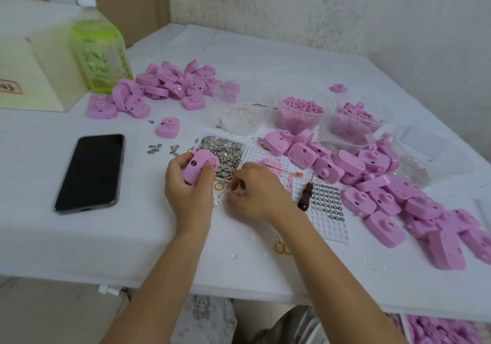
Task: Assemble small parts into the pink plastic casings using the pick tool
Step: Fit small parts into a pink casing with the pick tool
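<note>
My left hand [186, 184] grips a pink casing [199, 167], tilted, just above the table in front of a tray of small silver parts [225, 149]. My right hand [256, 192] is down on the table beside it, fingers curled over small clear parts and a yellow ring [219, 185]; whether it pinches one is hidden. The pick tool with a dark wooden handle [305, 195] lies on a white grid tray [328, 210] to the right of that hand, untouched. A thin red-tipped needle [281, 168] lies on another grid tray.
Piles of pink casings lie at the back left [164, 83] and along the right [385, 189]. Clear tubs hold rings [243, 119] and pink pellets [300, 112]. A black phone [91, 171] lies left; a green bottle [101, 46] and a box [29, 78] stand behind.
</note>
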